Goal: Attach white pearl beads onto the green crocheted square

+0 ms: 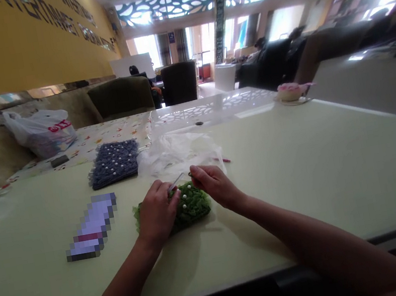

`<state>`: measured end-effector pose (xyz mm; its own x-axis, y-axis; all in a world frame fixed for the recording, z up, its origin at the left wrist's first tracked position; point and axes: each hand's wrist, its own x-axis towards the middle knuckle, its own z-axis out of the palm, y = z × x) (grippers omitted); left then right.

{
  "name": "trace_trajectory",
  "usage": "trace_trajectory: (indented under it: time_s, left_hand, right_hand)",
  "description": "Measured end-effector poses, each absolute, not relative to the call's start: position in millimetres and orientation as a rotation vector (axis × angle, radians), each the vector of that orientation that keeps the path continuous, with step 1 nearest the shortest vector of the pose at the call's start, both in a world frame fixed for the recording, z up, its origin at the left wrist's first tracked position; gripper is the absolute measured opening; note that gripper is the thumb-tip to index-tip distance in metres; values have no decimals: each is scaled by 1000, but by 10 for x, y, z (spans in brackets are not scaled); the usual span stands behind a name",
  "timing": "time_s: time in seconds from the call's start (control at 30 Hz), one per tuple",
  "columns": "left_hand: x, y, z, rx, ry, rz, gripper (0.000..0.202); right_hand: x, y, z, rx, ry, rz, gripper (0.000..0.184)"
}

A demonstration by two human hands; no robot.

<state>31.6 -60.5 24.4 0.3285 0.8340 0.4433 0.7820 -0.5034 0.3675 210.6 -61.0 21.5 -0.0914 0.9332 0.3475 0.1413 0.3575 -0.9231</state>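
The left hand [157, 208] gripped a slim tool [176, 182] at the green pouch [192, 204]; the right hand [214, 184] pinched a small dark piece [190, 174]. Fine handwork seemed underway, next needing steadiness.

A green cloth [195, 207] with white beads [184, 196] on a table [301, 165]

In the middle of the frame, the left hand [157, 208] rests on it and holds a thin stick [177, 181]. Beside it, the right hand [214, 183] pinches a small green bit [190, 174]. A see-through bag [179, 149] lies just above them. A dark blue cloth [116, 161] sits left of that. A white bag [45, 129] is upper left, a pink flower [291, 89] upper right.
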Motion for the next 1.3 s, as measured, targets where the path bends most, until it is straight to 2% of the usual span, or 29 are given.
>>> trace_trajectory:
  time_s: [1.13,1.3]
  left_hand:
    - [313,-628,244,2472,1564,850,18]
    - [304,-647,306,2202,1441,979,17]
  right_hand:
    - [2091,-594,169,-982,-1517,980,49]
    - [2086,-629,224,-966,-1451,977,50]
